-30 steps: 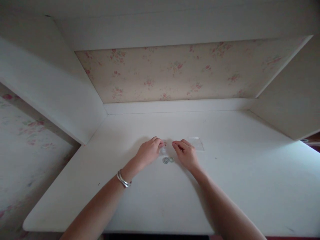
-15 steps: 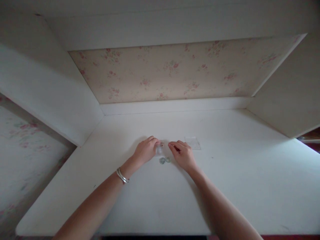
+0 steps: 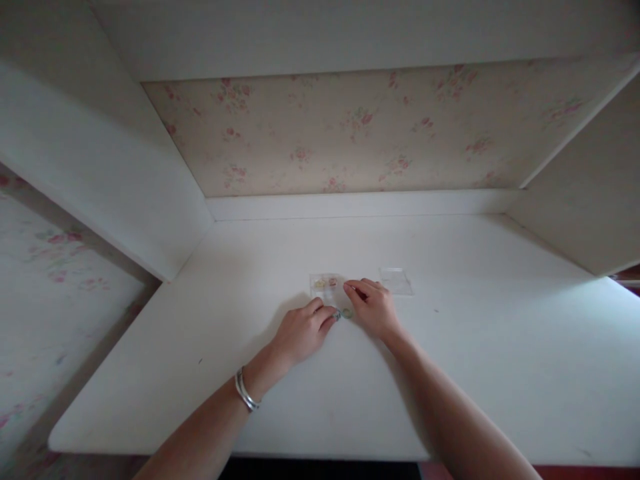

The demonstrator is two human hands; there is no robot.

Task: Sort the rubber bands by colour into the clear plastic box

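Observation:
My left hand (image 3: 306, 328) is closed in a pinch on a small, round, greenish coil (image 3: 337, 315) at the table surface. Right beside it lies a second pale greenish ring-like piece (image 3: 347, 313), under the fingers of my right hand (image 3: 373, 308). My right fingers are pinched together at the right side of a clear plastic box (image 3: 316, 292); what they hold, if anything, is hidden. Inside the box are small yellowish and reddish bits (image 3: 326, 283), too small to name.
A clear flat plastic lid or tray (image 3: 399, 283) lies to the right, behind my right hand. The white table (image 3: 490, 360) is bounded by a low back ledge (image 3: 360, 204) and white side panels. Small dark specks mark its surface.
My left hand has moved from the clear box toward me and has taken hold of the greenish coil. My right hand stays by the box. The whole view has shifted slightly.

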